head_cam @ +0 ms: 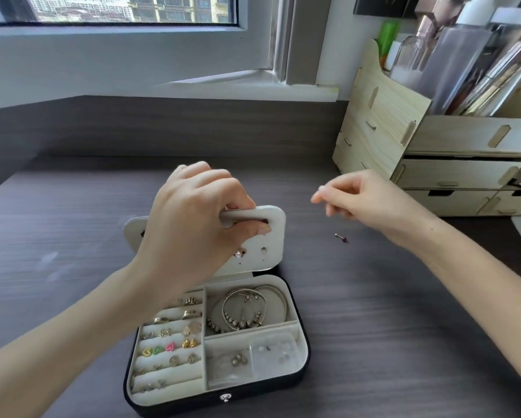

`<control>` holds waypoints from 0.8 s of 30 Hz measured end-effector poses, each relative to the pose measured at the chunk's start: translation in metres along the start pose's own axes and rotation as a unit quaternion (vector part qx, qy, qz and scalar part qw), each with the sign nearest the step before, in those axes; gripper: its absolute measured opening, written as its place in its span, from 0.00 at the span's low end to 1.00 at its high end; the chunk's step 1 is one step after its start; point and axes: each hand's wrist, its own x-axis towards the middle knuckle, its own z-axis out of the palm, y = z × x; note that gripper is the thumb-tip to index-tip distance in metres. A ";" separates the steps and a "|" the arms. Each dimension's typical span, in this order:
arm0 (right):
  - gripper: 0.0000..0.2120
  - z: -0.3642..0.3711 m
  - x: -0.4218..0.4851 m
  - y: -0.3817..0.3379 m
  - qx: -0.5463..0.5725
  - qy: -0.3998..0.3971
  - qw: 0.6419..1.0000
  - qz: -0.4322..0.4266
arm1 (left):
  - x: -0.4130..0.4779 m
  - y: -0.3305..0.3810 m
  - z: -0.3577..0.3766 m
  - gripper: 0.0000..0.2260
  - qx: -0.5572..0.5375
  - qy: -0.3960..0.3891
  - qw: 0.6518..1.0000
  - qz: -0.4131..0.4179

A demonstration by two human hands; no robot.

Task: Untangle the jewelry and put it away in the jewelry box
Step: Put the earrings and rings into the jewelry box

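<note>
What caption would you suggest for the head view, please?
Left hand grips the earring panel above the open jewelry box; right hand hovers near a loose stud on the desk.

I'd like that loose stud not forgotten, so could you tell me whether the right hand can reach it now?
Probably yes: the stud lies alone on bare desk, close to the right hand, with nothing between. Its fingers are pinched, perhaps on something tiny. The left hand holds the earring panel.
</note>
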 end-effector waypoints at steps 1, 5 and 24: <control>0.11 -0.006 0.000 0.011 -0.063 0.036 0.997 0.000 | 0.003 -0.001 0.001 0.12 -0.002 -0.007 1.000 -0.010; 0.08 -0.011 -0.008 0.041 -0.221 0.084 0.972 0.019 | 0.015 -0.010 0.006 0.12 -0.010 -0.040 0.998 -0.056; 0.12 0.042 -0.002 -0.012 0.055 -0.002 0.995 -0.086 | 0.011 -0.030 0.017 0.19 -0.017 -0.120 0.992 -0.043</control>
